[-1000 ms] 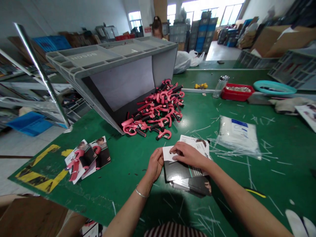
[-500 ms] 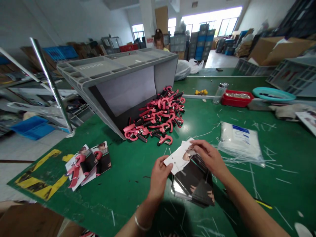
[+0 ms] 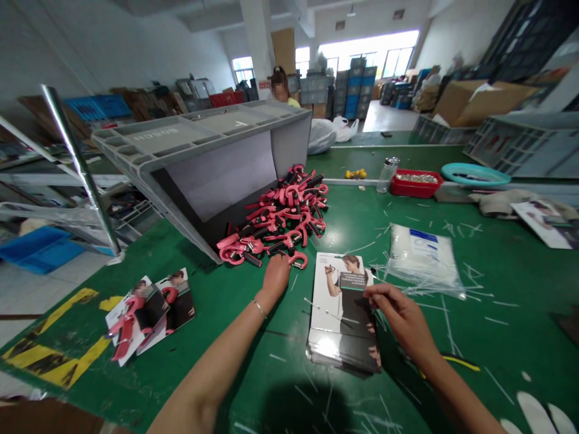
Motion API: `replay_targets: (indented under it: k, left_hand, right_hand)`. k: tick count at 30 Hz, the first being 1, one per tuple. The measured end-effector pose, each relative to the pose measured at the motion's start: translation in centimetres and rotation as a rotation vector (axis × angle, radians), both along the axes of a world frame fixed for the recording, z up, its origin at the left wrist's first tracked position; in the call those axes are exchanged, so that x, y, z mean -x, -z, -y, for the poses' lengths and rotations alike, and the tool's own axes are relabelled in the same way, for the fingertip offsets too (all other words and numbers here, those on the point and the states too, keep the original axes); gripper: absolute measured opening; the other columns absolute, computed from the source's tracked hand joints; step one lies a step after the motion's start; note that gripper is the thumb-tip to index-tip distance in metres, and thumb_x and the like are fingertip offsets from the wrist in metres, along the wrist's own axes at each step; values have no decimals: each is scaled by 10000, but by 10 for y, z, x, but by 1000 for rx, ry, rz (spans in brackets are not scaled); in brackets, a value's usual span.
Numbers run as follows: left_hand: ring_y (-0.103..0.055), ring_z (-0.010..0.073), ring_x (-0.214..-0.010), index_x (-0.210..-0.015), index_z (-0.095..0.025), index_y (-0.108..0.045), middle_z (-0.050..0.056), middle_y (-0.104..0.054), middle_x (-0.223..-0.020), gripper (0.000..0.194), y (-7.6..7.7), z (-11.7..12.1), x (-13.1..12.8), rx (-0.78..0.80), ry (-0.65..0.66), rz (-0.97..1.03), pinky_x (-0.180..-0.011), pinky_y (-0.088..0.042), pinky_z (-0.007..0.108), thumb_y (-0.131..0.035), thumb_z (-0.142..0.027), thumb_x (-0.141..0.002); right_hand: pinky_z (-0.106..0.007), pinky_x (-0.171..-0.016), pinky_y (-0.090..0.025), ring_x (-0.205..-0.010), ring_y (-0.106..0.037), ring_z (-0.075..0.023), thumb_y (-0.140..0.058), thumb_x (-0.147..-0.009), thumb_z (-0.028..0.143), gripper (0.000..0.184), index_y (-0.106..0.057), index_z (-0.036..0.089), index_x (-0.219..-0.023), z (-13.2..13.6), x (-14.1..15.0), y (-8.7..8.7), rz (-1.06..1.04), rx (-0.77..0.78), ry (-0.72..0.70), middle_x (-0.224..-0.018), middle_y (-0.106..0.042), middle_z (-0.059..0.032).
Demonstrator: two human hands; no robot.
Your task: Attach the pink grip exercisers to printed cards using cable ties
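My left hand (image 3: 275, 274) reaches forward to the near edge of a pile of pink and black hand grippers (image 3: 280, 217); its fingers curl around one gripper (image 3: 294, 258) at the pile's front. My right hand (image 3: 398, 313) rests on the right edge of a stack of printed backing cards (image 3: 341, 313) lying on the green table (image 3: 253, 374), fingertips pinching the top card. The top card lies face up, showing a person and dark print.
A tipped grey plastic crate (image 3: 203, 157) spills the grippers. Finished carded grippers (image 3: 145, 310) lie at the left near yellow-black tape. A bag of clear plastic ties (image 3: 423, 256) sits right, with loose ties scattered. A red tray (image 3: 416, 182) and a person (image 3: 280, 87) are behind.
My left hand let go of the card and moved forward to the gripper pile. The lifted card now lies flat and face up on the stack under my right hand.
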State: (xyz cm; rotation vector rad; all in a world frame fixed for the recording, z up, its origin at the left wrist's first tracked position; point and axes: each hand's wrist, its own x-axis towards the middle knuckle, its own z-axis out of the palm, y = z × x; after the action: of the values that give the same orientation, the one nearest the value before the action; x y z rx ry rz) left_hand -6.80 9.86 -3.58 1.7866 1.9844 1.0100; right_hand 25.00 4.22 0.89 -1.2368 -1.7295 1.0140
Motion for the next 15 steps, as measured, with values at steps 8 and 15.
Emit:
replay_targets:
  k: [8, 15]
  left_hand:
    - [-570, 176, -631, -829, -183, -667, 38, -645, -724, 231, -83, 36, 3, 51, 157, 446, -573, -447, 261, -691, -412, -804]
    - [-594, 135, -567, -849, -140, -637, 61, -662, -715, 328, -114, 30, -45, 298, 289, 1027, -518, -475, 236, -716, -454, -793]
  right_hand:
    - [-333, -735, -488, -838, -641, -199, -564, -913, 368, 144, -553, 225, -916, -20, 10, -31, 60, -81, -63, -1099, -690, -84]
    - [-229, -419, -372, -448, -508, -106, -655, -820, 454, 335, -399, 239, -817, -43, 35, -62, -45, 265, -340, -670, -646, 14]
